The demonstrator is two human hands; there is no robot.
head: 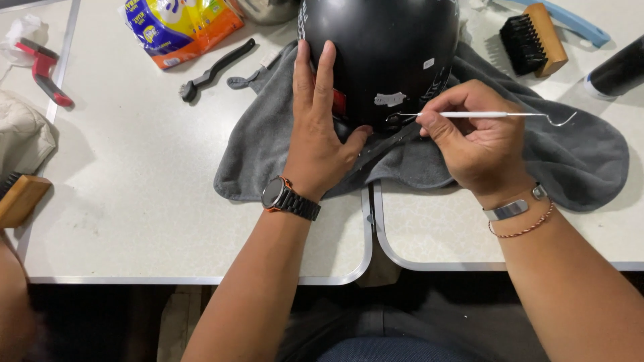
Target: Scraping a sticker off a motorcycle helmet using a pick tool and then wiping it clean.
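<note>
A black helmet [389, 47] rests on a grey cloth [577, 161] spread across two pale tables. My left hand [318, 127] lies flat against the helmet's near left side, fingers pointing away and thumb on the strap at its lower edge. My right hand [476, 141] pinches a thin white-handled metal pick [493, 115] with hooked ends. One tip of the pick touches the helmet's lower rim, near a grey patch and a red tab. A dark watch sits on my left wrist; a silver band and a thin bracelet are on my right.
At the back lie a black narrow brush [215, 70], a colourful packet [178, 30], a wooden-backed black brush [530, 40], a blue-handled tool [577, 23] and a black cylinder [617, 70]. A red-handled tool [43, 70] and another wooden brush [20, 198] lie left. A gap [370, 214] splits the tables.
</note>
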